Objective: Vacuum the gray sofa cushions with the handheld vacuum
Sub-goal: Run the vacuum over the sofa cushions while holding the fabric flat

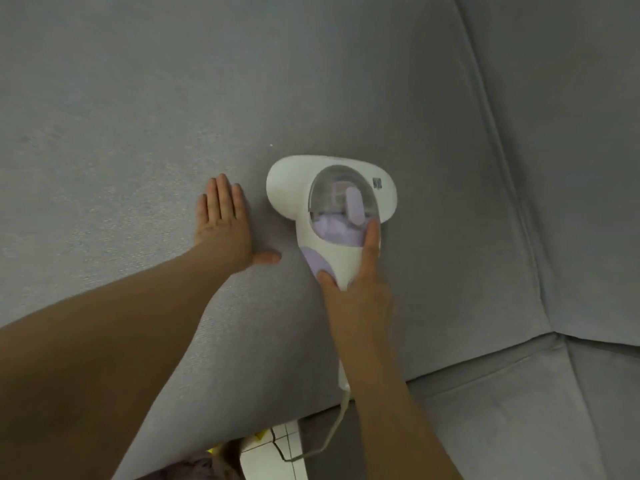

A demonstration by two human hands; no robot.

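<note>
A white handheld vacuum [322, 188] with lilac trim and a clear dust cup lies head-down on the gray sofa cushion [138, 116], near its right side. My right hand [353, 282] grips the vacuum's handle from behind, thumb on the lilac pad and forefinger stretched along the top. My left hand [225, 226] rests flat on the cushion just left of the vacuum, fingers straight and together, thumb spread toward the vacuum. The handle's rear end is hidden under my right wrist.
The vacuum's white cord [332, 434] trails off the cushion's front edge down to a tiled floor [273, 459]. A second gray cushion [571, 168] adjoins on the right past a seam, and another sofa section [485, 420] lies at lower right.
</note>
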